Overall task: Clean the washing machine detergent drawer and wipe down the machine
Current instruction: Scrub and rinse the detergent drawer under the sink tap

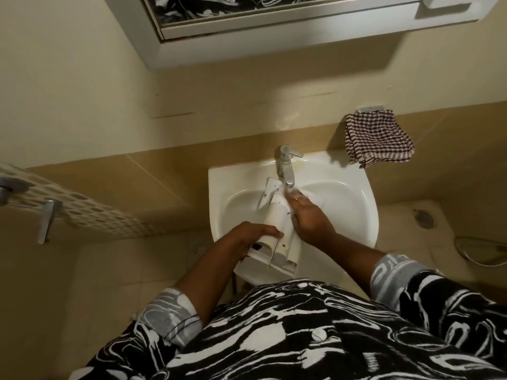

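Observation:
The white detergent drawer [277, 229] lies lengthwise over the white sink [356, 215], its far end under the chrome tap [286, 165]. My left hand [252, 237] grips the drawer's near left side. My right hand [307, 215] rests on the drawer's right side, its fingers stretched toward the spout. Water seems to run over those fingertips. I cannot tell whether the right hand holds anything.
A checked cloth [378, 141] hangs on a wall hook right of the sink. A mirrored cabinet [274, 23] juts out above. A perforated shelf with metal brackets [68, 204] sticks out at the left. Floor drains [425, 219] and a hose lie on the tiled floor.

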